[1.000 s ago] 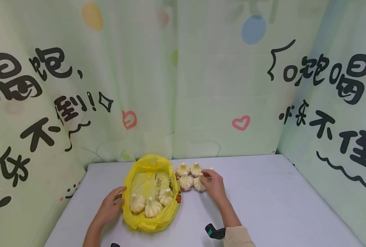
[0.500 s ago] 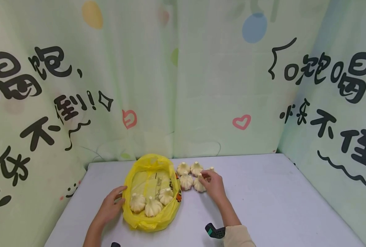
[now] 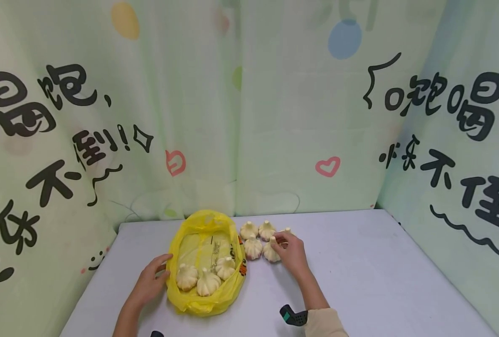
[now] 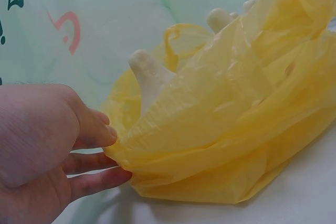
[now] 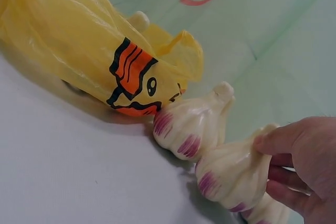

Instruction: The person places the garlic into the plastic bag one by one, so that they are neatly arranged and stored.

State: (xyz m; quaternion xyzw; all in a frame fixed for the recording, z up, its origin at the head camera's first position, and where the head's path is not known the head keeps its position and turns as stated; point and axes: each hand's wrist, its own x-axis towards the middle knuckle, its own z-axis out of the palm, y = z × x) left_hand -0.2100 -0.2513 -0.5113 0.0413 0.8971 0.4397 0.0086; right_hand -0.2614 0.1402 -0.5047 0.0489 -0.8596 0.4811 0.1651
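Observation:
A yellow plastic bag (image 3: 207, 308) lies with its mouth spread wide, and three whitish garlic bulbs (image 3: 209, 283) sit at its near end. Against the bag's left side rests my left hand (image 3: 150, 281); in the left wrist view its fingertips (image 4: 118, 176) touch the plastic with the fingers fairly straight. To the right of the bag, my right hand (image 3: 294, 255) holds the neck of a glossy, purple-streaked garlic bulb (image 5: 231, 174) between thumb and fingers. That bulb stands at the near right of a small cluster. Part of another bulb (image 3: 288, 230) shows behind the hand.
Garlic bulbs (image 3: 253, 248) also stand on the white table (image 3: 379, 271) close by the bag's right edge. A printed curtain (image 3: 274, 117) hangs round the table's back and sides. An orange cartoon print (image 5: 136, 72) marks the bag's right side.

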